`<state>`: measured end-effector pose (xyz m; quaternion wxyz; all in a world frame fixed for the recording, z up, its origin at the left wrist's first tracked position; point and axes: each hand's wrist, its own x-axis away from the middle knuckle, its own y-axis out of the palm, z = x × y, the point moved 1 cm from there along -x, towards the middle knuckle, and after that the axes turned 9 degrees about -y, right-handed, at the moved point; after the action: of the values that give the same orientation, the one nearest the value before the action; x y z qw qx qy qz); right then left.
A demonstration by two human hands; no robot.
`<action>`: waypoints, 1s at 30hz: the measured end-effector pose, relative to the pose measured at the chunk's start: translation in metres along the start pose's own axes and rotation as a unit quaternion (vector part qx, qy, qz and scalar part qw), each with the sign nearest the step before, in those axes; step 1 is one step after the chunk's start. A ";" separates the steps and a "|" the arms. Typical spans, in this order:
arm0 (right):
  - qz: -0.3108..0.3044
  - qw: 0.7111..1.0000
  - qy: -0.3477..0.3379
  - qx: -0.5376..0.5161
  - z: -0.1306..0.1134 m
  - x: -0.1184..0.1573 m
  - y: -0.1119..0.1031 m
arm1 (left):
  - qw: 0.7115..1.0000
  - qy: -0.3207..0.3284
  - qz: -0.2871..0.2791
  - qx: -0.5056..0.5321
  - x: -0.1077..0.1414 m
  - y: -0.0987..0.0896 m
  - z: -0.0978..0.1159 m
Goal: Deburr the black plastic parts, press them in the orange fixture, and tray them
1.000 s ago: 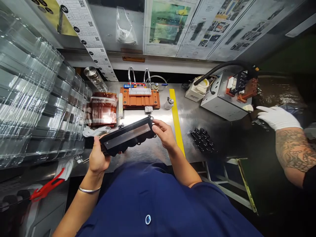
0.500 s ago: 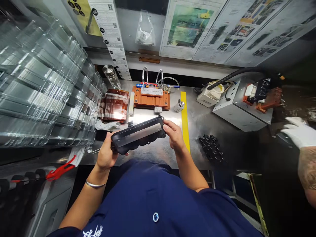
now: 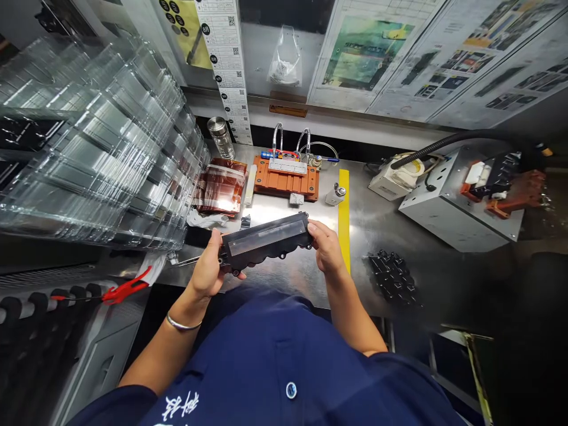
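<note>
A long black part (image 3: 268, 239) with a greyish flat strip on its upper face is held up over the metal table, slightly tilted. My left hand (image 3: 208, 266) grips its left end, with thin metal tweezers (image 3: 186, 261) sticking out to the left beside that hand. Around the right end are the fingers of my right hand (image 3: 326, 245). Beyond the part stands an orange fixture (image 3: 286, 180) with a white strip and two metal hoses. Several small black pieces (image 3: 393, 275) lie to the right.
Clear plastic trays (image 3: 110, 142) are stacked high at the left, near a red tool (image 3: 126, 287). Brown packets (image 3: 220, 186), a glass bottle (image 3: 222, 139), a small metal container (image 3: 336, 194) and a grey box (image 3: 461, 201) stand on the table (image 3: 355, 236).
The view has shifted left, so things appear further right. The black part's face has turned slightly and looks darker. A white-gloved hand at the right edge is gone from view.
</note>
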<state>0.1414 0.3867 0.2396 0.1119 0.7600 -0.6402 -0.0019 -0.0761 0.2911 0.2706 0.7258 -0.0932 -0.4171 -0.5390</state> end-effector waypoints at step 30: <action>-0.043 0.998 0.018 0.033 0.007 -0.001 0.000 | 0.999 -0.020 0.006 -0.042 -0.007 -0.001 -0.004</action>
<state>0.1402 0.3868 0.2328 0.0986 0.7901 -0.6043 0.0282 -0.0752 0.2930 0.2631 0.7158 -0.1367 -0.4082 -0.5499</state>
